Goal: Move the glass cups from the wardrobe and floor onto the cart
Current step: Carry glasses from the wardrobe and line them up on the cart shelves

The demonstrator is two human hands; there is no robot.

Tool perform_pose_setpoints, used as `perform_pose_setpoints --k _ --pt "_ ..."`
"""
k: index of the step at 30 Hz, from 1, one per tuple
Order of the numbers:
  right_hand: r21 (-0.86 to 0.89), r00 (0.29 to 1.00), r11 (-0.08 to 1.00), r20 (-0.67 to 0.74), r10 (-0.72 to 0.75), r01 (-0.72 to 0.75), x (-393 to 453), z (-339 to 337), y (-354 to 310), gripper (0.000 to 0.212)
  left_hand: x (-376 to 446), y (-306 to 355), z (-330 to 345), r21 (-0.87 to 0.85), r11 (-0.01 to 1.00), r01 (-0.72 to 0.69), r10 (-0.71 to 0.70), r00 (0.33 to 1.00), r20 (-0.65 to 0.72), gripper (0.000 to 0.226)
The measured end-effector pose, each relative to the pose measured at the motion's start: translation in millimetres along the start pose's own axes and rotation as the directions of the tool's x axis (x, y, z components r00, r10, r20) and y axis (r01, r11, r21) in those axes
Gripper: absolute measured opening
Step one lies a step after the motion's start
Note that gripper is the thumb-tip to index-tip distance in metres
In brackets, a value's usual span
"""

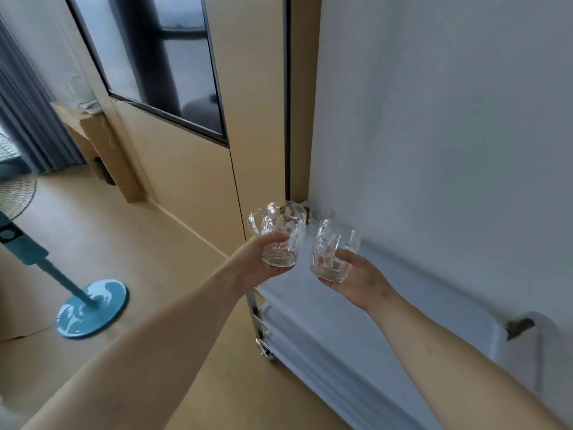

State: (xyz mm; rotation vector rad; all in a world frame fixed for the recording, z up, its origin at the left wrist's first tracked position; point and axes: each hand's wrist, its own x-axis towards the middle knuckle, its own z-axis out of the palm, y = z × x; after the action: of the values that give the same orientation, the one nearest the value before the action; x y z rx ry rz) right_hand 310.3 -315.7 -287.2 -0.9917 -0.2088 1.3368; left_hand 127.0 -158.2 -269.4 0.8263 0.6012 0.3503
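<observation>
Both forearms reach forward from the bottom edge of the head view and end in hands that each hold one glass cup.

Left hand (263, 268): the fingers (273, 238) curl round the lower body of the left cup (280, 234). This cup is upright, mouth up, with its handle pointing away from the palm toward the wardrobe side.

Right hand (356, 274): the fingers (342, 256) wrap the base and lower side of the right cup (333, 249). This cup is tilted, with its handle facing the camera. Whether a finger passes through the handle cannot be told.

The two cups sit close together, just apart, and neither touches a surface.

Directly below and beyond the fingers lies the top tray of the white cart (403, 290), which stands against the white wall (449, 119). A lower tray and a chromed leg with a castor show beneath the hands. At the far end of the top tray, past the cups, something glassy glints; it is too blurred to identify.

To the left of the left hand stand the tan wardrobe (192, 169), with its dark glazed panel, and the floor (124, 237), which carries a blue pedestal fan (93, 308).

Task status, as a judgement: both cups are lifted and carried over the cart, but not yet set down. No other cups are visible on the floor or wardrobe.
</observation>
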Motion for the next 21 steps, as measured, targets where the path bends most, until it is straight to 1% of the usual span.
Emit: perform_pose_setpoints --k 3,5,7,9,10,11,14,15,16,18,19,20,21 --pt "0.023 0.998 1.000 -0.058 -0.001 0.002 13.3 -14.6 4.4 0.072 24.5 -3.3 -7.0 -0.022 0.998 0.052 -0.052 0.998 0.019 0.057" --pt "0.026 0.997 1.000 -0.083 0.002 0.000 22.6 -21.6 5.5 0.080 40.5 -5.9 -9.4 -0.017 0.997 0.082 -0.080 0.995 0.057 0.056" --pt "0.047 0.994 0.999 -0.113 0.012 -0.006 33.6 -31.0 6.4 0.081 56.6 -8.4 -12.0 -0.004 0.994 0.113 -0.112 0.990 0.080 0.055" --pt "0.060 0.987 0.998 -0.160 0.021 -0.011 43.7 -41.5 3.6 0.091 72.3 -11.5 -14.4 0.013 0.989 0.148 -0.148 0.987 0.059 0.063" --pt "0.056 0.983 0.998 -0.185 0.019 -0.009 49.3 -46.8 0.9 0.092 81.2 -12.9 -15.6 0.024 0.986 0.163 -0.164 0.986 0.045 0.068" --pt "0.043 0.979 0.999 -0.203 0.013 -0.004 55.0 -51.9 -2.0 0.086 90.2 -14.0 -16.6 0.035 0.984 0.173 -0.175 0.984 0.037 0.069" --pt "0.035 0.972 0.999 -0.233 0.024 -0.016 78.2 -67.1 -10.4 0.046 117.3 -18.5 -19.1 0.021 0.978 0.207 -0.206 0.978 -0.008 0.065" --pt "0.047 0.969 0.998 -0.245 0.040 -0.030 87.7 -72.2 -11.8 0.040 125.5 -19.5 -19.1 0.000 0.975 0.222 -0.222 0.975 -0.028 0.066" --pt "0.060 0.965 0.997 -0.257 0.061 -0.047 97.3 -78.3 -12.5 0.039 133.4 -20.7 -19.2 -0.016 0.971 0.237 -0.238 0.970 -0.040 0.066" --pt "0.047 0.952 0.994 -0.286 0.105 -0.095 114.2 -85.3 -15.9 0.051 149.4 -22.9 -21.3 -0.012 0.963 0.270 -0.270 0.961 -0.065 0.069" --pt "-0.015 0.940 0.992 -0.321 0.117 -0.129 122.3 -87.9 -17.4 0.060 157.0 -23.6 -22.6 0.007 0.958 0.288 -0.286 0.954 -0.084 0.071" --pt "-0.106 0.924 0.981 -0.364 0.116 -0.165 130.9 -90.3 -18.4 0.065 164.0 -24.3 -24.0 0.035 0.952 0.305 -0.300 0.948 -0.108 0.075" --pt "-0.189 0.907 0.964 -0.409 0.098 -0.189 139.0 -93.3 -19.7 0.061 170.9 -25.3 -25.7 0.067 0.946 0.318 -0.307 0.941 -0.140 0.079"
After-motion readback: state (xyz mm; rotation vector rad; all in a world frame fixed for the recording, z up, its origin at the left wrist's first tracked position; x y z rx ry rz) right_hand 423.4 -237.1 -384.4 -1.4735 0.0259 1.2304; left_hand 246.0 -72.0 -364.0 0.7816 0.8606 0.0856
